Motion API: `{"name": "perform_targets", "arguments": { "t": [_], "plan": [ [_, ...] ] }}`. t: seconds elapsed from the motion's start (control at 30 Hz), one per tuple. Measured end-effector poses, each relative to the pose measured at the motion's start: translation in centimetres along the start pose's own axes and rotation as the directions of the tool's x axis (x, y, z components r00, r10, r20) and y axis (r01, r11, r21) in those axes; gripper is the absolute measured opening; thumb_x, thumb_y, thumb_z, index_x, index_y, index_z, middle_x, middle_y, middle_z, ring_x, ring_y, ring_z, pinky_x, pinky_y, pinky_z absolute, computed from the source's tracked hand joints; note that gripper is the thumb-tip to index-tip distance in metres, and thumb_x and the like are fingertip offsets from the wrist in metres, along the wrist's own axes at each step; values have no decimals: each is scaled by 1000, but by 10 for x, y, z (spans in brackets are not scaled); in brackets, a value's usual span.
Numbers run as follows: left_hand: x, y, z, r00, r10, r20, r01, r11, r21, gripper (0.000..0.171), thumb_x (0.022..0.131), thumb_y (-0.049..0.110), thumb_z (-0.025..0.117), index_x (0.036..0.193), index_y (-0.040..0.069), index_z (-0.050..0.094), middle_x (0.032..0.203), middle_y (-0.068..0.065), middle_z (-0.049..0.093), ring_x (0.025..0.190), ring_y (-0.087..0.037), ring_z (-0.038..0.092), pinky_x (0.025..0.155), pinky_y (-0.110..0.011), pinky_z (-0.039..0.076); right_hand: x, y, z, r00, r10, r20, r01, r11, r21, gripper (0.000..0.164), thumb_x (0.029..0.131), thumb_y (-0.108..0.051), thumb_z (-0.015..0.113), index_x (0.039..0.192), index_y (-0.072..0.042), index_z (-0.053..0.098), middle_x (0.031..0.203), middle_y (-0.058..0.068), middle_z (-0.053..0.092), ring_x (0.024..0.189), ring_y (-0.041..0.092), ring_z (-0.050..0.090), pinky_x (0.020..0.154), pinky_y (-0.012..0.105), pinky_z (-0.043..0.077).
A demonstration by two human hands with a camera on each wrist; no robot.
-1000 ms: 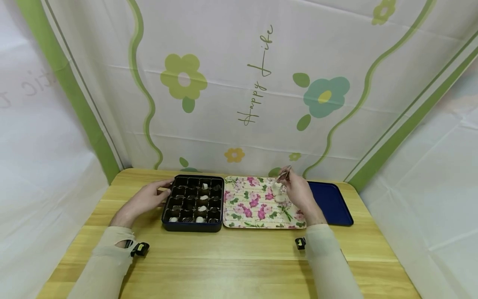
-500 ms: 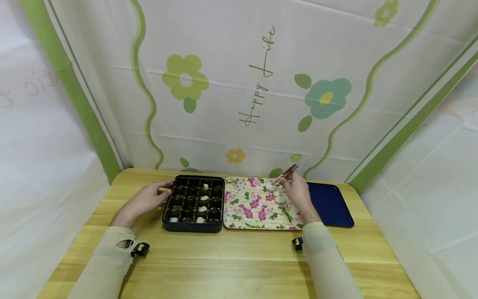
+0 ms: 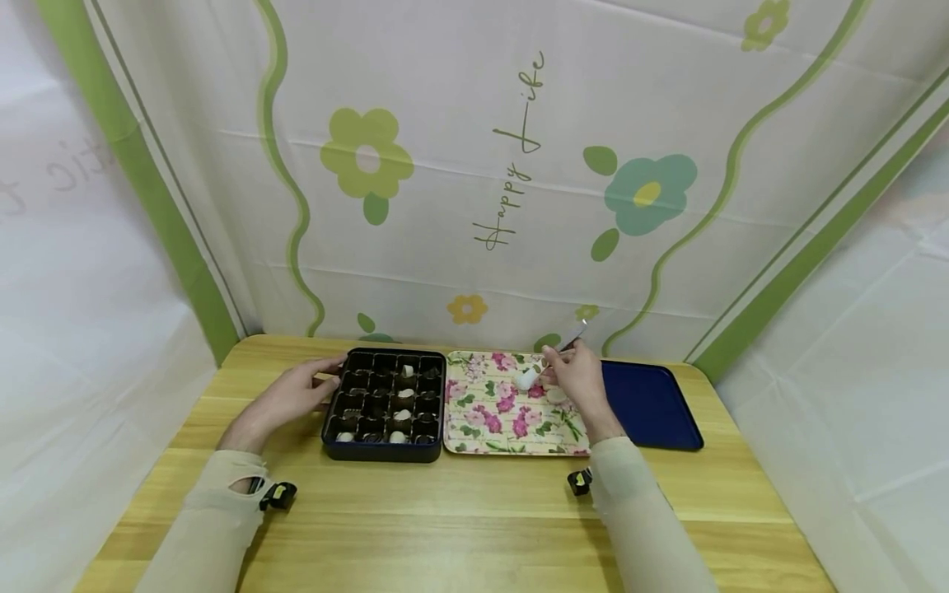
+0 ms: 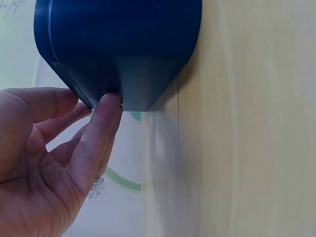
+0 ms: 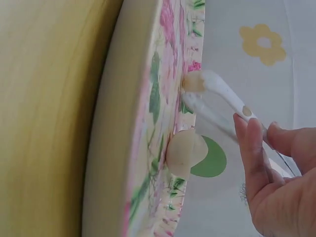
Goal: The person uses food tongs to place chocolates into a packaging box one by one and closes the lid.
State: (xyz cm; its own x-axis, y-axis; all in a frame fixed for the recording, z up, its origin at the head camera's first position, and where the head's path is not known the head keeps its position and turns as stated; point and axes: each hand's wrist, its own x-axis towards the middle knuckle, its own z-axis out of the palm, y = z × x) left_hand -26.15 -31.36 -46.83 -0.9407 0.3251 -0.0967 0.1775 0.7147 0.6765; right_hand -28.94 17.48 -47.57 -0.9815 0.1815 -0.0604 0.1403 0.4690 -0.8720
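My left hand touches the left side of a dark navy box with its fingers. In the left wrist view, fingertips rest against the box's outer wall and near its rim. The box is divided into small cells holding dark and white pieces. My right hand pinches slim tongs with white, spoon-like ends. Between those ends, low over the floral tray, is a cream-coloured piece. Another rounded cream piece lies on the tray beside it, nearer my hand.
A flat navy lid or tray lies at the right, partly behind my right hand. Everything rests on a wooden table. A white patterned cloth hangs right behind the table's far edge, with more cloth on both sides.
My right hand has shifted left with the tongs, whose ends have moved left and slightly down to a cream piece. The left hand and the box stay put.
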Motion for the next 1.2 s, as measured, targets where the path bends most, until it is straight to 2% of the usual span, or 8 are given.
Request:
{"name": "perform_targets", "arguments": {
  "t": [0.17,0.33,0.47,0.63,0.8,0.93,1.07,1.2],
  "plan": [
    [0,0,0,1000,1,0,-1,1000,-16,57,112,22,51,166,12,34,155,-28,54,59,-23,59,74,-33,54,-3,-5,3,993,-112,-38,111,993,-43,46,106,-36,65,136,-3,52,111,22,77,93,41,79,81,53,66],
    [0,0,0,1000,-10,1,10,1000,-30,57,112,24,51,166,13,35,152,-27,57,59,-23,59,72,-35,56,-6,-8,7,976,-217,-18,210,958,-194,37,108,-35,62,135,-11,55,123,14,75,105,35,78,76,45,65],
    [-1,0,0,1000,2,-9,-2,1000,-6,56,112,25,51,165,12,36,158,-27,51,79,-18,70,86,-42,61,-7,-8,9,970,-242,-7,232,940,-250,23,108,-37,61,118,-17,58,126,13,75,111,32,77,74,43,64],
    [-1,-2,0,1000,12,-9,-12,1000,-4,56,112,24,51,165,11,36,162,-27,45,104,-21,74,97,-50,61,-3,-4,9,976,-217,-23,206,950,-235,29,107,-38,62,122,-13,60,119,13,76,99,33,78,74,44,63],
    [1,-3,0,1000,-2,-7,2,1000,4,56,112,24,51,166,12,35,159,-27,50,89,-17,73,87,-42,62,3,1,8,998,-58,-21,58,998,18,40,106,-36,64,129,-3,59,113,21,76,98,41,78,85,50,66],
    [1,-4,1,1000,-13,-5,13,1000,1,57,113,24,51,166,14,35,159,-27,50,71,-18,67,77,-33,57,8,5,6,993,117,21,-118,958,261,42,106,-34,66,128,1,60,102,18,76,96,35,80,90,44,65],
    [1,-3,1,1000,-9,-2,9,1000,-22,56,113,24,50,166,12,35,162,-29,45,79,-18,70,77,-32,60,10,10,4,985,167,35,-170,937,304,43,106,-34,66,129,2,59,99,11,72,87,21,80,86,36,66],
    [1,-2,0,1000,-6,1,6,999,-35,57,113,23,51,166,12,34,163,-29,43,78,-20,70,75,-34,60,8,13,3,990,142,-13,-132,942,308,57,105,-34,67,145,0,47,112,21,72,92,26,81,89,39,65]
  ]
}}
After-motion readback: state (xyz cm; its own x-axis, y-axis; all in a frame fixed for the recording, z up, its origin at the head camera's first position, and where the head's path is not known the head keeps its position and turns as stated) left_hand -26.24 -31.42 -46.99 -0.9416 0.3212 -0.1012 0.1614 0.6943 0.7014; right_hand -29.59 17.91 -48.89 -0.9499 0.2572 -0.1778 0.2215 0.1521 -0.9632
